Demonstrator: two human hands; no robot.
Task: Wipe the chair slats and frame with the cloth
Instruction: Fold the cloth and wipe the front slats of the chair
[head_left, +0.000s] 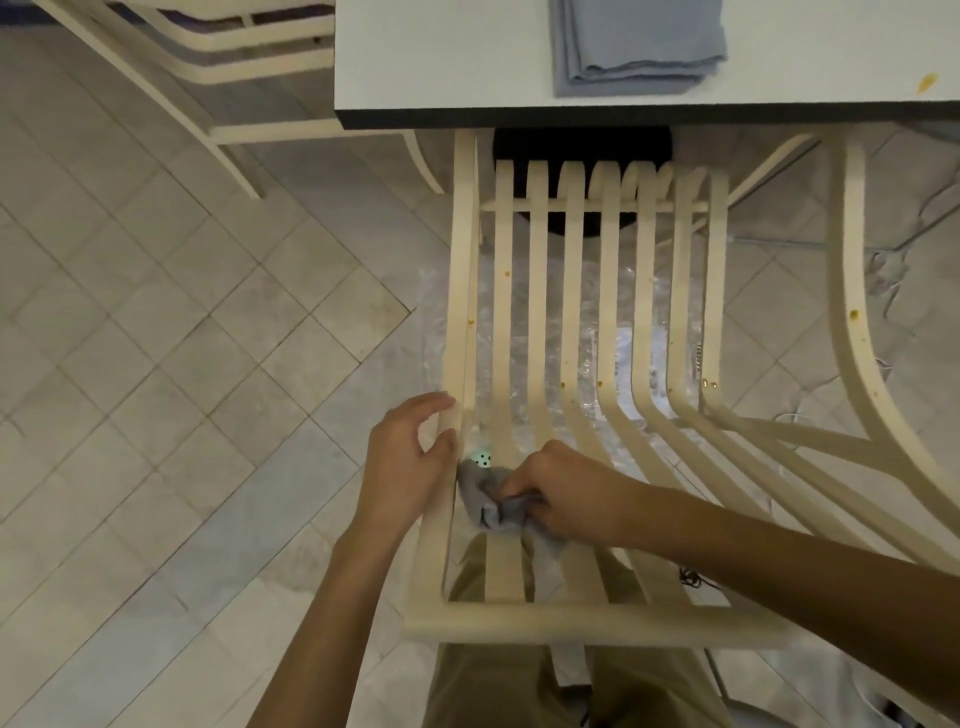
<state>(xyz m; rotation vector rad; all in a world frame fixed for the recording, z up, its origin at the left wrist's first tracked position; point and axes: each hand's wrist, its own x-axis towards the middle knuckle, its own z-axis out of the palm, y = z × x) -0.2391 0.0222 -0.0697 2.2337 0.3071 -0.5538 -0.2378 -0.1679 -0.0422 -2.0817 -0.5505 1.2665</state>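
At the near end of the chair's (571, 626) left rail (460, 291), the left hand (410, 457) curls its fingers and thumb round the wood. Just inside that rail, the right hand (561, 488) grips a bunched grey cloth (493, 501) and presses it onto the first slats (574, 312) (several carry small orange spots). Under the chair lies a clear plastic sheet (434, 338). Beyond the chair's far end stands a table (441, 62) with a folded blue cloth (636, 44) on it.

Small dark print (697, 357) runs lengthwise along the rightmost chair slat (714, 286), too small and blurred to read. Nothing else in view carries legible lettering, numbers or labels.
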